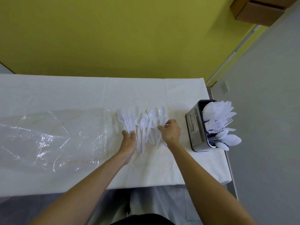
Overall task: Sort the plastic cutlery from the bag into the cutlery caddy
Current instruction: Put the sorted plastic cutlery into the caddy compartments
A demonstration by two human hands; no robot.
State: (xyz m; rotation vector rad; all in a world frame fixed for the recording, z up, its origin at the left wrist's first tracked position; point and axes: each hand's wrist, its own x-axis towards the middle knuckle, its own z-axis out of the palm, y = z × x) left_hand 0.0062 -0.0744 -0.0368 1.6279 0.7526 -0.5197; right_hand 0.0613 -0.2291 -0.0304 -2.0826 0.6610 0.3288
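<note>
A pile of white plastic cutlery lies mid-table: forks (129,116) on its left side, spoons (149,120) in the middle and right. My left hand (129,140) grips the handles of a bunch of forks. My right hand (170,132) pinches the handle of a white spoon (162,113) at the pile's right side. The grey cutlery caddy (195,127) stands at the table's right edge, with white knives, forks and spoons sticking out of its separate compartments. The clear plastic bag (53,137) lies flat and crumpled on the left.
The table is covered with a white cloth (81,91) and stands against a yellow wall. Its right edge runs just past the caddy, next to a grey wall. A cardboard box (259,10) sits at the top right.
</note>
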